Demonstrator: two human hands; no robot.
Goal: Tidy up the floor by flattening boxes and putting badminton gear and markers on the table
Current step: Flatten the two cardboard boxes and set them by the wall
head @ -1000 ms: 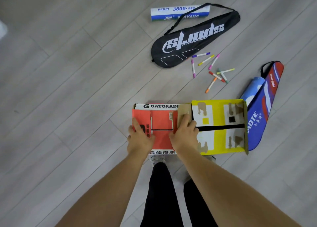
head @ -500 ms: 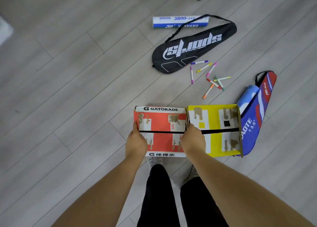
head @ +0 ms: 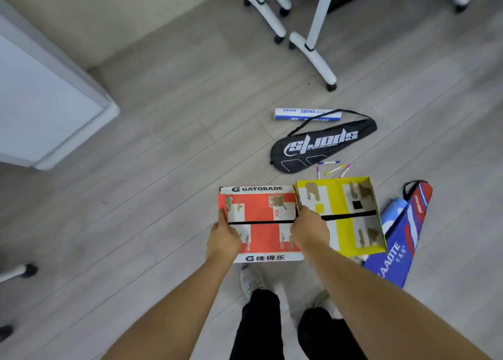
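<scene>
Both hands are sitting higher on the orange Gatorade box [head: 261,215] than half a second ago, and the yellow box [head: 340,204] beside it is now hiding some of the markers [head: 333,167]. Left hand [head: 223,237] is gripping the orange box's left edge; right hand [head: 309,230] is curling over its right edge, against the yellow box. Beyond on the floor [head: 163,196] are lying the black racket cover [head: 324,142] and shuttlecock tube [head: 307,113]; the blue racket cover [head: 400,240] is lying just right of the boxes.

Grey plank floor [head: 152,152], white table legs [head: 313,49]
</scene>
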